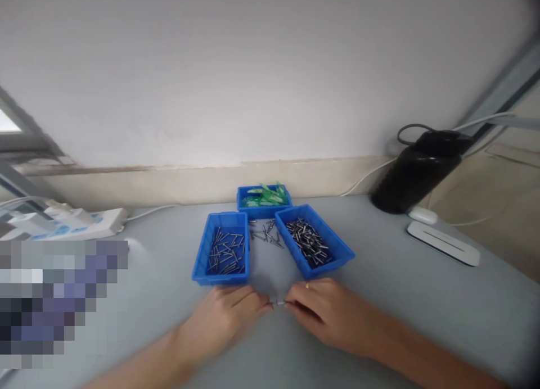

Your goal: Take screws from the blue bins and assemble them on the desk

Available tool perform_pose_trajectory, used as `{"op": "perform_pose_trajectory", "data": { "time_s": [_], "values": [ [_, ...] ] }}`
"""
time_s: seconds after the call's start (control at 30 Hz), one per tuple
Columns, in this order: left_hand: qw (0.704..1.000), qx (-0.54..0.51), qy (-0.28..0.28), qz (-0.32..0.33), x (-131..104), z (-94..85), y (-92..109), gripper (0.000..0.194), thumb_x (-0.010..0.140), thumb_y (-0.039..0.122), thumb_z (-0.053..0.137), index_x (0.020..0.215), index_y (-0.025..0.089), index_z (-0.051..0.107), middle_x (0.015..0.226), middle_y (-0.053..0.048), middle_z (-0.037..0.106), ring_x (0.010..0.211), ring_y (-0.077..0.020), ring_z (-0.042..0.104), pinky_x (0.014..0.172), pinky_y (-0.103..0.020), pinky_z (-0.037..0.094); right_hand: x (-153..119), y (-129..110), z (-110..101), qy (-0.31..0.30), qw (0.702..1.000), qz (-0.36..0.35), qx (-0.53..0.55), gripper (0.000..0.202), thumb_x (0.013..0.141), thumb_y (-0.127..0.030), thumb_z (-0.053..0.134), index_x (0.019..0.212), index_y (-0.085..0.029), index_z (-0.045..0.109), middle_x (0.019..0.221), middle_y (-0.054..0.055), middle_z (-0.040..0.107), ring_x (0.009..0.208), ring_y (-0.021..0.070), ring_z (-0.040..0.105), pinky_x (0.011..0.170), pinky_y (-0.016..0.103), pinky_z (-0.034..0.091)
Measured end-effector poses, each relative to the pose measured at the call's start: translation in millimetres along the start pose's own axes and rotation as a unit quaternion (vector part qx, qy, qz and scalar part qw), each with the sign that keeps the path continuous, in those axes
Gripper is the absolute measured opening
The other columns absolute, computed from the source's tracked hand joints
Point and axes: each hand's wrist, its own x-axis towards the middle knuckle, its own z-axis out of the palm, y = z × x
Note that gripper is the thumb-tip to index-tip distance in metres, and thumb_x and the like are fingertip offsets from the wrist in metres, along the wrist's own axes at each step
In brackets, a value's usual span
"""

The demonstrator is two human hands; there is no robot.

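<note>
My left hand (pixel 230 313) is closed in a pinch, its fingertips on one end of a slim metal rod-like piece (pixel 278 303). The fingertips of my right hand (pixel 327 310) pinch the other end, so the piece spans the small gap between both hands. Whether it is one part or two parts joined is too small to tell. Just beyond my left hand is a blue bin (pixel 197 259) with thin metal rods (pixel 228 251) in it. Beyond my right hand, another blue bin (pixel 341 251) holds a heap of short metal pieces (pixel 307 240).
Several metal pieces (pixel 266 234) lie loose between the bins. A third blue bin (pixel 264 212) with green plastic parts (pixel 270 195) stands at the wall. To the right are a black bottle (pixel 417 172) and a white flat device (pixel 442 244); a power strip (pixel 105 223) lies left.
</note>
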Motion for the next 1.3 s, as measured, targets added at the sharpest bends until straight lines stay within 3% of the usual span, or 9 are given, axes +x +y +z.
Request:
{"op": "perform_pose_trajectory", "data": {
  "time_s": [0.17, 0.37, 0.5, 0.6, 0.77, 0.87, 1.0, 1.2, 1.3],
  "values": [
    [0.996, -0.002, -0.089, -0.025, 1, 6.4, 3, 0.035, 0.099, 0.026, 0.034, 0.079, 0.016, 0.061, 0.069, 0.000, 0.061, 0.060, -0.0119, 0.060, 0.052, -0.024, 0.043, -2, -10, 0, 0.080, 0.995, -0.055, 0.001, 0.018, 0.094, -0.020, 0.043, 0.084, -0.019, 0.057, 0.068, -0.001, 0.062, 0.064, 0.0120, 0.059, 0.062, 0.024, 0.039],
    [0.991, -0.038, -0.113, -0.057, 1, 9.5, 9, 0.026, 0.096, 0.027, 0.042, 0.078, 0.017, 0.058, 0.070, 0.000, 0.061, 0.059, -0.0131, 0.059, 0.052, -0.024, 0.041, -2, -17, 14, 0.149, 0.979, -0.134, 0.020, 0.011, 0.093, -0.020, 0.046, 0.090, -0.019, 0.057, 0.066, -0.002, 0.059, 0.063, 0.0113, 0.055, 0.065, 0.024, 0.041],
    [0.989, -0.065, -0.069, -0.110, 0, 6.0, 9, 0.015, 0.092, 0.029, 0.050, 0.093, 0.016, 0.058, 0.083, -0.002, 0.066, 0.070, -0.0150, 0.064, 0.061, -0.024, 0.048, 0, -15, 15, 0.193, 0.973, -0.122, 0.034, 0.008, 0.092, -0.017, 0.049, 0.093, -0.019, 0.057, 0.069, -0.002, 0.060, 0.066, 0.0114, 0.054, 0.068, 0.023, 0.043],
    [0.993, -0.067, -0.054, -0.077, 0, 6.0, 11, 0.019, 0.094, 0.029, 0.044, 0.088, 0.016, 0.057, 0.075, -0.002, 0.064, 0.066, -0.0139, 0.062, 0.058, -0.023, 0.046, 2, -15, 16, 0.196, 0.971, -0.127, 0.051, 0.009, 0.093, -0.020, 0.049, 0.090, -0.019, 0.057, 0.069, -0.002, 0.060, 0.066, 0.0112, 0.054, 0.066, 0.022, 0.044],
    [0.993, -0.105, -0.027, -0.042, 3, 4.0, 13, 0.029, 0.098, 0.026, 0.038, 0.082, 0.015, 0.059, 0.068, -0.002, 0.062, 0.060, -0.0111, 0.058, 0.056, -0.021, 0.045, 1, -17, 14, 0.166, 0.976, -0.124, 0.070, 0.009, 0.094, -0.027, 0.050, 0.093, -0.020, 0.055, 0.074, -0.001, 0.061, 0.070, 0.0115, 0.056, 0.071, 0.024, 0.045],
    [0.983, -0.182, 0.020, -0.034, 4, -1.4, 12, 0.018, 0.095, 0.020, 0.046, 0.100, 0.015, 0.063, 0.084, -0.004, 0.068, 0.074, -0.0110, 0.062, 0.066, -0.019, 0.049, -2, -16, 4, 0.137, 0.986, -0.056, 0.076, 0.019, 0.091, -0.031, 0.054, 0.107, -0.019, 0.052, 0.086, 0.002, 0.063, 0.076, 0.0129, 0.058, 0.070, 0.024, 0.046],
    [0.971, -0.227, 0.057, -0.054, 2, -2.5, 11, 0.021, 0.092, 0.021, 0.053, 0.107, 0.017, 0.066, 0.078, -0.003, 0.067, 0.069, -0.0094, 0.060, 0.062, -0.016, 0.049, 1, -15, -7, 0.103, 0.990, -0.069, 0.066, 0.015, 0.096, -0.026, 0.043, 0.092, -0.019, 0.055, 0.075, 0.000, 0.061, 0.068, 0.0118, 0.058, 0.064, 0.023, 0.045],
    [0.968, -0.202, 0.075, -0.126, -1, 2.7, 8, 0.023, 0.093, 0.030, 0.050, 0.101, 0.018, 0.069, 0.072, -0.001, 0.064, 0.060, -0.0090, 0.057, 0.056, -0.018, 0.049, 3, -11, -7, 0.136, 0.987, -0.079, 0.039, 0.013, 0.095, -0.021, 0.044, 0.089, -0.018, 0.056, 0.070, -0.001, 0.061, 0.062, 0.0106, 0.056, 0.060, 0.022, 0.044],
    [0.978, -0.158, 0.056, -0.121, 0, -1.2, 6, 0.025, 0.095, 0.030, 0.047, 0.105, 0.017, 0.065, 0.076, -0.002, 0.065, 0.064, -0.0101, 0.059, 0.061, -0.020, 0.050, 3, -8, -6, 0.165, 0.983, -0.078, 0.020, 0.009, 0.092, -0.019, 0.048, 0.087, -0.019, 0.056, 0.069, -0.001, 0.060, 0.061, 0.0104, 0.055, 0.060, 0.022, 0.044]
  ]
}}
